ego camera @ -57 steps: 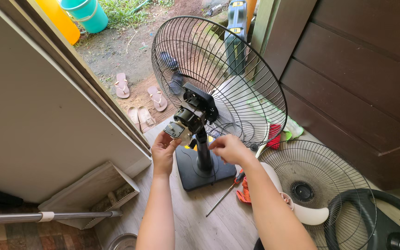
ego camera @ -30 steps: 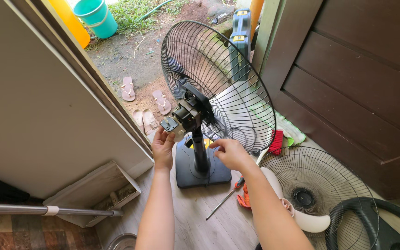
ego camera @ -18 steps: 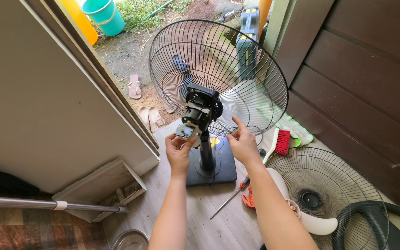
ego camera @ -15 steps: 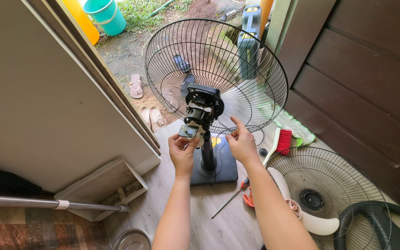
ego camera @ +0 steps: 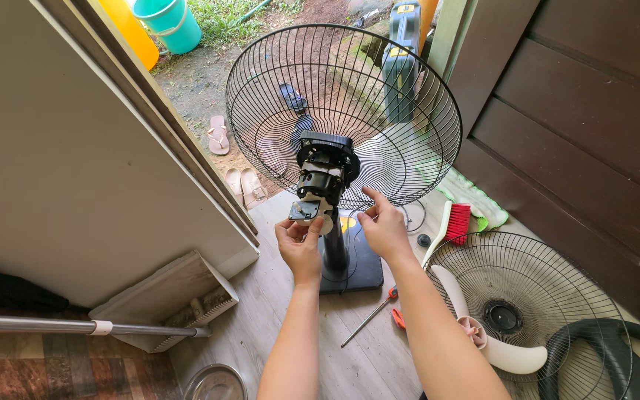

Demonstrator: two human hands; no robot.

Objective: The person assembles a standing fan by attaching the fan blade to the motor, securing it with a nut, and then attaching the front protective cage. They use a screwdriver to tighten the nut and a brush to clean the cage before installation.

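Black motor: fan motor [ego camera: 325, 174], just above both hands.
Left hand [ego camera: 299, 244]: fingers pinch the motor's rear part, seemingly.
Right hand [ego camera: 384, 228]: fingers loosely curled, fingertips beside the motor, empty.

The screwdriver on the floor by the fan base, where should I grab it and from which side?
Take the screwdriver by its orange handle, the thicker end, lying beside the right forearm. Come from above with the fingers across the handle. It lies flat on the wooden floor, with the thin shaft running away toward the lower left. That end looks too slim for a sure hold.
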